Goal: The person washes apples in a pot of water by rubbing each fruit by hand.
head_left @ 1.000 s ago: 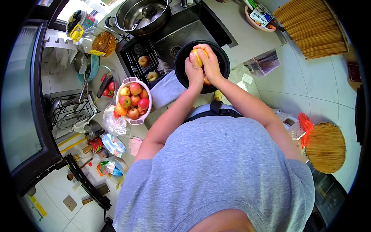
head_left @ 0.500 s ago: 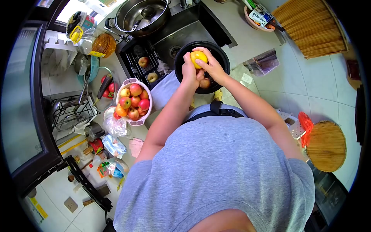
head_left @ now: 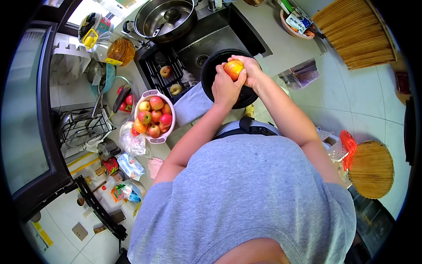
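Note:
An orange-yellow apple (head_left: 234,69) is held between my two hands above a black basin (head_left: 211,79) at the sink's front edge. My left hand (head_left: 225,89) wraps the apple from the left and below, and my right hand (head_left: 251,70) closes on it from the right. The hands and forearms hide part of the basin's inside. To the left, a white-pink basket (head_left: 171,127) holds several red and yellow apples. Two more apples, one upper (head_left: 165,71) and one lower (head_left: 176,89), rest on the black rack beside the basin.
Behind the basin is the dark sink (head_left: 220,35), with a large steel pot (head_left: 149,35) at its left. An oil bottle (head_left: 119,50), a wire rack (head_left: 79,127) and plastic bags (head_left: 132,141) stand farther left. A pink bowl (head_left: 285,26) sits at the upper right.
The fruit has turned in my hands and now shows an orange-red side. Both hands have shifted slightly right and closer around it. The whole view has moved a little.

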Demonstrator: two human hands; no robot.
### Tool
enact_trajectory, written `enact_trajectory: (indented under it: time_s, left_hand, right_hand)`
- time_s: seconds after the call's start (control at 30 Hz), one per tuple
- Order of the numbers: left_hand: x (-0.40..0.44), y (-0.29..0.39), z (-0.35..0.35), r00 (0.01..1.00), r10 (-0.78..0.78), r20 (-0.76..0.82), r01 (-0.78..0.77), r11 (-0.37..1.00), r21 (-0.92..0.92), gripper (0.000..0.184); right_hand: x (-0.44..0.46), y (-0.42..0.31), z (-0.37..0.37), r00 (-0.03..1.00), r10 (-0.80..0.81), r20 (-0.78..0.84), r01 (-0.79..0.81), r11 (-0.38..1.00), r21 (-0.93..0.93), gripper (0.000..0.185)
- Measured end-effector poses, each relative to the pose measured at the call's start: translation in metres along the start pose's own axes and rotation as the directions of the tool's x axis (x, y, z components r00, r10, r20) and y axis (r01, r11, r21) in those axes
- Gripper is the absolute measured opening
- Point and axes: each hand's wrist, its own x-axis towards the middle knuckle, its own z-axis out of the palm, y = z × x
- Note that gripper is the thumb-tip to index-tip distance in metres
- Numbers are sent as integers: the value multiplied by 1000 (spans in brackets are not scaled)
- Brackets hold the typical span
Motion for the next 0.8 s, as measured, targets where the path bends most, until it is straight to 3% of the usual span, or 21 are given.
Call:
enact_trajectory:
  time_s: [0.03, 0.07, 0.13, 0.17, 0.2, 0.23, 0.27, 0.3, 0.37, 0.4, 0.43, 0.5, 0.53, 0.57, 0.63, 0.67, 0.7, 0.77, 0.8]
  left_hand:
    - [2, -5, 2, 1000, 1, 0, -1, 1000, 1, 55]
    - [5, -15, 8, 999, -49, -13, 46, 988, -145, 57]
    - [12, -29, 24, 976, -220, -7, 196, 882, -429, 57]
    - [15, -37, 25, 975, -224, -8, 199, 880, -431, 57]
    - [21, -33, 13, 841, -420, 342, 536, 558, -633, 56]
    - [25, -30, 1, 593, -421, 686, 785, 113, -609, 55]
    - [28, -24, -7, 514, -352, 783, 840, 19, -543, 51]
    - [30, -26, -9, 519, -350, 780, 836, 18, -548, 51]
    - [28, -30, -10, 432, -256, 865, 885, -63, -461, 52]
    - [26, -29, -9, 430, -257, 865, 886, -65, -459, 52]
    - [24, -26, -5, 509, -337, 792, 854, 88, -512, 58]
    - [19, -22, 2, 669, -436, 602, 744, 392, -541, 71]
    - [15, -25, 1, 782, -382, 492, 617, 588, -524, 70]
    - [14, -26, 3, 783, -381, 493, 616, 589, -524, 70]
    - [10, -11, 0, 951, -231, 205, 292, 887, -357, 62]
    - [5, 1, -4, 934, -270, 232, 337, 882, -330, 55]
    - [4, -7, 6, 934, -270, 233, 337, 882, -330, 55]
    - [5, -34, 34, 993, -82, -80, 52, 944, -325, 60]
    - [5, -30, 24, 969, -205, 136, 246, 801, -546, 62]
  right_hand:
    - [0, 2, 2, 999, -26, -19, 25, 998, -58, 29]
    - [-1, 10, 4, 976, -208, -66, 187, 952, -243, 31]
    - [-16, 20, 10, 843, -526, 114, 521, 743, -420, 32]
    - [-20, 23, 10, 753, -622, 215, 630, 587, -509, 30]
    - [-25, 27, 11, 754, -620, 216, 629, 587, -510, 30]
    - [-31, 31, 11, 681, -662, 313, 705, 478, -524, 28]
    - [-36, 33, 12, 598, -688, 411, 773, 358, -524, 26]
    - [-39, 31, 12, 596, -687, 417, 775, 354, -523, 26]
    - [-44, 31, 9, 573, -657, 491, 775, 239, -585, 24]
    - [-39, 32, 7, 584, -665, 466, 777, 293, -557, 26]
    - [-33, 32, 5, 583, -666, 465, 777, 292, -557, 26]
    - [-27, 32, 2, 791, -569, 225, 606, 680, -412, 30]
    - [-26, 31, 3, 806, -562, 187, 588, 723, -363, 34]
    - [-22, 27, 3, 805, -563, 187, 589, 722, -362, 34]
    - [-11, 14, -1, 982, -173, 79, 185, 964, -192, 34]
    - [-7, 6, -2, 996, -56, 69, 68, 979, -191, 35]
    - [-10, 5, 0, 996, -56, 68, 68, 979, -191, 35]
    - [-15, 6, 3, 985, -137, 104, 161, 948, -274, 37]
    - [-14, 16, -1, 944, -292, 156, 329, 874, -357, 39]
